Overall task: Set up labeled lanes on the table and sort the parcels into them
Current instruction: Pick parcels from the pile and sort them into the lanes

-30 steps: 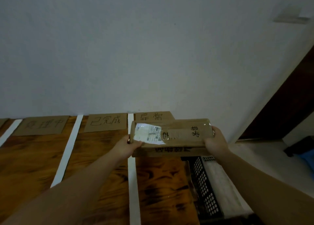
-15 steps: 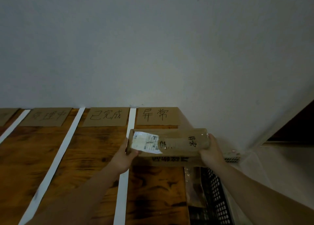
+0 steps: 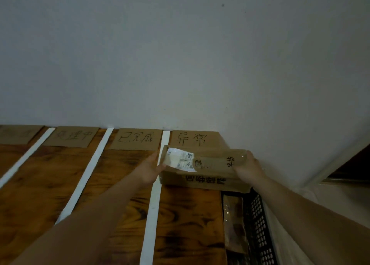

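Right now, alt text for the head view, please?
The left hand and right hand grip a cardboard parcel by its ends in the rightmost lane, before the 异常 label. White tape strips divide the wooden table; a black crate stands to its right.

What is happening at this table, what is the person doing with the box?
A person holds a cardboard parcel by its ends, left hand and right hand, over the rightmost lane just before the label 异常. White tape strips divide the wooden table into lanes. A black crate beside the table holds another package.
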